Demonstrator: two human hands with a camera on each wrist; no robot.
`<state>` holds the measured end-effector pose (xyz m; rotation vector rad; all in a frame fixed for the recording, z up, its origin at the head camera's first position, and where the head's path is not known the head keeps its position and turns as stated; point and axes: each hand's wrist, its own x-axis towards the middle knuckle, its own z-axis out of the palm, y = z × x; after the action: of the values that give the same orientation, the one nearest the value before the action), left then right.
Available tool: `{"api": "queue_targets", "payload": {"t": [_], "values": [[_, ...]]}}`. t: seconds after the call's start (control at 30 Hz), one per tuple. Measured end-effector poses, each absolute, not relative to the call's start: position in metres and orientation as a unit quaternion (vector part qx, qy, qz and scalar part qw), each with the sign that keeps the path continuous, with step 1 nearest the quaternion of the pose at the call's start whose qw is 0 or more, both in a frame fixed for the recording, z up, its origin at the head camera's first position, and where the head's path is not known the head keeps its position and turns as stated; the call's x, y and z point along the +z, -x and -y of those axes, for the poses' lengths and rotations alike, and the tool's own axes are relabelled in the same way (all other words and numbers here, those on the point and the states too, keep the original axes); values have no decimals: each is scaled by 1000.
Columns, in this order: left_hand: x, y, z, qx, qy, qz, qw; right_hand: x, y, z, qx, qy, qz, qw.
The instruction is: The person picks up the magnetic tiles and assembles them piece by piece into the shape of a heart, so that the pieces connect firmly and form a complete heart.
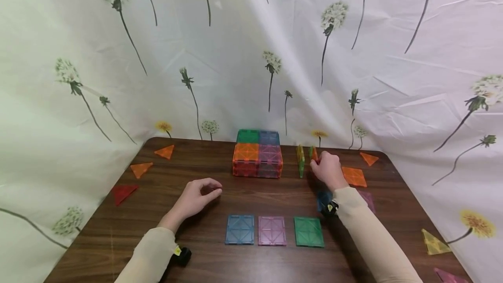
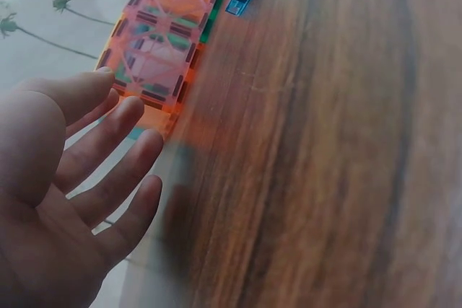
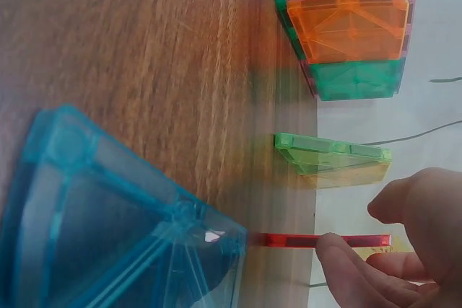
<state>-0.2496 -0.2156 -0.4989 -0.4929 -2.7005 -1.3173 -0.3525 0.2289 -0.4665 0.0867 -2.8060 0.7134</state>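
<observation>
Head view: the right hand [image 1: 329,170] pinches an upright red translucent square magnetic tile [image 3: 321,240] between thumb and curled fingertips [image 3: 345,265], just beside a standing green-yellow tile pair [image 1: 300,160] on the dark wooden table [image 1: 275,195]. The left hand [image 1: 196,198] rests on the table, fingers [image 2: 108,146] loosely spread, holding nothing.

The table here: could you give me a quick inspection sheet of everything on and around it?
Surface: dark wooden table.
Job's things: block of coloured tiles; two upright tiles, green-yellow and red tile.
Clutter: blue, pink and green squares lying flat; loose triangles at both edges.
Grips: left hand loosely curled, holding nothing; right hand fingertips at the red tile.
Cables: nothing seen.
Surroundings: dandelion-print sheet.
</observation>
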Motion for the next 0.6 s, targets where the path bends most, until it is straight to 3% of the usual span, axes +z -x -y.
{"api": "queue_targets", "payload": {"t": [0.33, 0.6], "values": [[-501, 247, 231, -425, 151, 890, 68, -464, 335, -243, 256, -61, 954, 143], [-492, 247, 273, -411, 109, 894, 143, -455, 319, -285, 267, -41, 949, 164]]}}
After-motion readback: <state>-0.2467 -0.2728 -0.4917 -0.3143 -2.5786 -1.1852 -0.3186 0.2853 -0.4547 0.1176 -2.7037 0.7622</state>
